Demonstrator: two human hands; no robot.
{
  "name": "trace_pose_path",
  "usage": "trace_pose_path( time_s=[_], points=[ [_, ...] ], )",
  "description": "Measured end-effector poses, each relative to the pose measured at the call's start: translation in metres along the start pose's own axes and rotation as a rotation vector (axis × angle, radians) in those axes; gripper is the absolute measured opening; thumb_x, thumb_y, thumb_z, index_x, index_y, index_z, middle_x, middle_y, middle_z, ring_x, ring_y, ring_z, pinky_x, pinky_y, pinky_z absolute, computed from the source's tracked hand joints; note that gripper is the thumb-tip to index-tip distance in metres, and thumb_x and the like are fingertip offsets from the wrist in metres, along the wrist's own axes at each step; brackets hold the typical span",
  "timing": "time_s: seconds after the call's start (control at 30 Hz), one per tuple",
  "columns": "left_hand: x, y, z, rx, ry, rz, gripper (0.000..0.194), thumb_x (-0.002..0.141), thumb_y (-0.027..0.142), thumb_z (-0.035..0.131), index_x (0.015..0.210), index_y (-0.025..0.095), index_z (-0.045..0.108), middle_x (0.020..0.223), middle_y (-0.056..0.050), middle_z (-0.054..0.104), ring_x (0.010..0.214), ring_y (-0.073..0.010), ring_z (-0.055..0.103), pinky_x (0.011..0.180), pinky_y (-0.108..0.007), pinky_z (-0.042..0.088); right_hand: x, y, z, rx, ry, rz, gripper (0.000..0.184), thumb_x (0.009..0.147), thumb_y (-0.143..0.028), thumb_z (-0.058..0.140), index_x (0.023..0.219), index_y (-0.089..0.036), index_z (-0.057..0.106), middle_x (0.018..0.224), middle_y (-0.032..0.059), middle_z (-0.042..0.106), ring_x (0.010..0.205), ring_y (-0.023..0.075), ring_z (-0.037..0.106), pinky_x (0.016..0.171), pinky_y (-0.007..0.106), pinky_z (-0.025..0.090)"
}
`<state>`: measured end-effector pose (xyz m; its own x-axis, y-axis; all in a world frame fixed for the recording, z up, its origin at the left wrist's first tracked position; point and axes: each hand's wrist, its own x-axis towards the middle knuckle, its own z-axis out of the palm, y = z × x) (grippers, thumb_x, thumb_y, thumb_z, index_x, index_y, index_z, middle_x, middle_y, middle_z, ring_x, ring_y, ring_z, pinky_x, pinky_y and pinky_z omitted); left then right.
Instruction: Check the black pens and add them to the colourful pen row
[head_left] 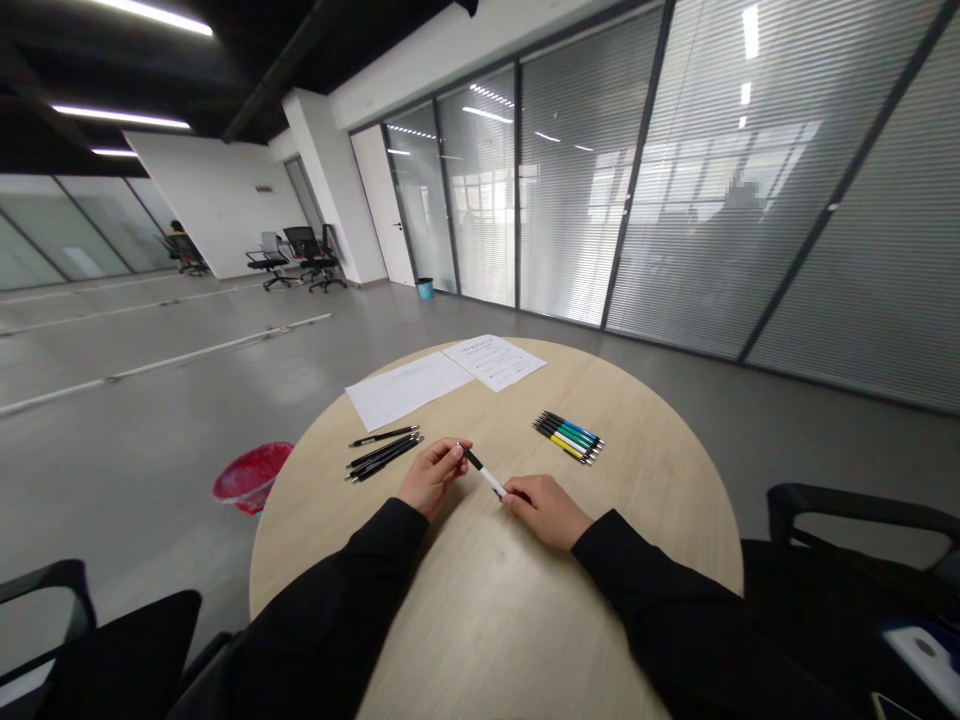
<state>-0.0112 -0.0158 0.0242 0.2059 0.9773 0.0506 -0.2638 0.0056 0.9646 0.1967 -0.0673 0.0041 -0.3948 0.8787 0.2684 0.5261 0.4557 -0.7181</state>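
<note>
While the right hand (pixel 546 512) is pinching the white end of a black-and-white pen (pixel 484 473) between its closed fingertips, the left hand (pixel 433 478) is curving loosely with its fingertips touching the dark end, but I cannot tell how firmly it is gripping. The pen is slanting between the two hands, over a round pale wood table (pixel 645 480). Three black pens (pixel 382 452) are lying near the left hand, a row of coloured pens (pixel 568 437) is lying toward the right, and two paper sheets (pixel 409 390) are resting near the far rim.
</note>
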Motion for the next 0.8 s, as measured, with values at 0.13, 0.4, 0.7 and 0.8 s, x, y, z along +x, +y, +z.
trace_pose_path(
  time_s=[0.13,0.4,0.7,0.8],
  points=[
    [0.001,0.0,0.0,0.004,0.003,0.02,0.031,0.068,0.037,0.08,0.083,0.013,0.069,0.068,0.0,0.059,0.063,-0.0085,0.054,0.062,-0.022,0.044,-0.001,0.0,0.0,-0.006,0.013,-0.005,0.024,0.09,-0.022,0.051,0.066,-0.018,0.056,0.06,-0.0031,0.053,0.058,0.0105,0.046,0.056,0.022,0.025],
    [0.005,-0.005,-0.005,0.07,0.027,0.088,0.03,0.069,0.038,0.078,0.072,0.013,0.063,0.062,0.001,0.058,0.057,-0.0083,0.049,0.055,-0.021,0.037,0.0,0.005,0.0,-0.045,0.029,-0.003,0.023,0.09,-0.025,0.053,0.069,-0.017,0.059,0.062,-0.0024,0.054,0.06,0.0107,0.046,0.057,0.023,0.025],
    [0.008,-0.009,-0.012,0.405,-0.011,0.138,0.037,0.079,0.048,0.062,0.063,0.017,0.05,0.052,0.004,0.049,0.049,-0.0088,0.042,0.05,-0.021,0.031,0.002,0.014,-0.006,-0.065,0.132,0.013,0.018,0.091,-0.026,0.054,0.08,-0.018,0.065,0.069,-0.0004,0.06,0.064,0.0128,0.05,0.06,0.024,0.03],
    [0.005,-0.007,-0.013,0.554,-0.025,0.114,0.042,0.083,0.052,0.054,0.058,0.017,0.048,0.05,0.004,0.047,0.046,-0.0088,0.039,0.048,-0.022,0.029,0.003,0.017,-0.009,-0.063,0.187,0.023,0.017,0.091,-0.025,0.054,0.082,-0.018,0.066,0.069,0.0001,0.06,0.064,0.0135,0.05,0.06,0.024,0.03]
  ],
)
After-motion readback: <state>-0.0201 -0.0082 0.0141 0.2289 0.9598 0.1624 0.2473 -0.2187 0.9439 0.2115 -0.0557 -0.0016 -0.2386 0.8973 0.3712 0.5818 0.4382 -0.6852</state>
